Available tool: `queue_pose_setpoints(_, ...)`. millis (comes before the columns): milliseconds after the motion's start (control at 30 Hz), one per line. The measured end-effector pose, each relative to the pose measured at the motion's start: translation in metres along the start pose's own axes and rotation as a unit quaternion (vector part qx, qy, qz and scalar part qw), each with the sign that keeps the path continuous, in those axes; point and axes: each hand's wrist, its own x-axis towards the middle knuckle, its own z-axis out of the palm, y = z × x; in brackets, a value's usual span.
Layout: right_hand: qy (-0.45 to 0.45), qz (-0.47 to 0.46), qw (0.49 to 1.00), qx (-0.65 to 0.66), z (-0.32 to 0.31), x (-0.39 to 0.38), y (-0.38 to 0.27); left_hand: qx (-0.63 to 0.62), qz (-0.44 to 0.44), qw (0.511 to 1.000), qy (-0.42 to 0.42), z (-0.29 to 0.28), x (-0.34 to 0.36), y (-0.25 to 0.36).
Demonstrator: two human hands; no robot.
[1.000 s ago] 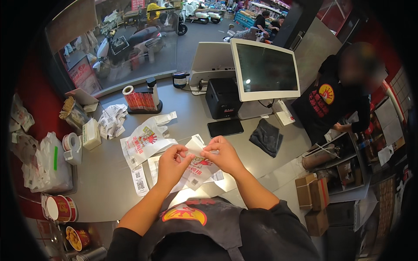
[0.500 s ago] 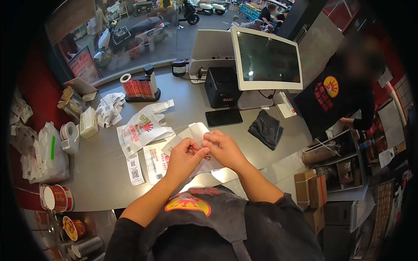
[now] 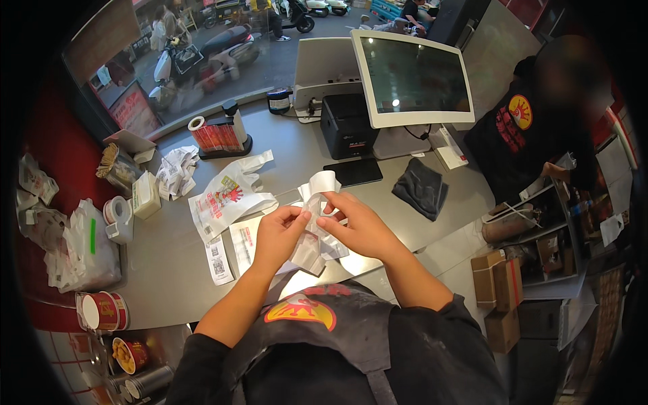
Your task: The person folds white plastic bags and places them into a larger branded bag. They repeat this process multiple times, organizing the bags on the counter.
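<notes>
A white paper bag is between my hands above the counter, its top end curled over and its middle creased. My left hand pinches its left side between thumb and fingers. On the right side, my right hand grips it with the thumb in front and the fingers partly hidden behind. Left of my hands lie a white plastic carrier bag with red print, another flat white paper bag and a printed receipt.
A black phone, a dark cloth and a white-framed screen are ahead and right. Leftward are a label roll stand, crumpled receipts, bagged supplies and red paper tubs. A co-worker stands at the right.
The paper bag was flatter; now it is creased lengthwise and its top curls over. My hands have moved slightly apart. The co-worker at the right has shifted a little.
</notes>
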Motion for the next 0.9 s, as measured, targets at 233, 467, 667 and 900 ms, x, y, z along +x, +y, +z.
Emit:
queue_pose_setpoints(233, 0.078, 0.081, 0.985, 0.129, 0.008, 0.012, 0.007, 0.078, 0.018, 0.997, -0.006, 0.001, -0.001, -0.004)
queue_pose_setpoints(467, 0.129, 0.074, 0.966, 0.210, -0.001, 0.012, 0.026, -0.151, -0.033, 0.983, 0.103, -0.024, 0.011, -0.006)
queue_pose_setpoints(667, 0.117, 0.020, 0.993, -0.011, 0.002, 0.013, 0.037, -0.118, 0.035, 0.980, 0.159, -0.042, 0.016, -0.006)
queue_pose_setpoints(900, 0.099, -0.061, 0.993, -0.004, 0.029, 0.021, 0.038, 0.087, 0.067, 0.989, 0.099, -0.039, -0.009, 0.027)
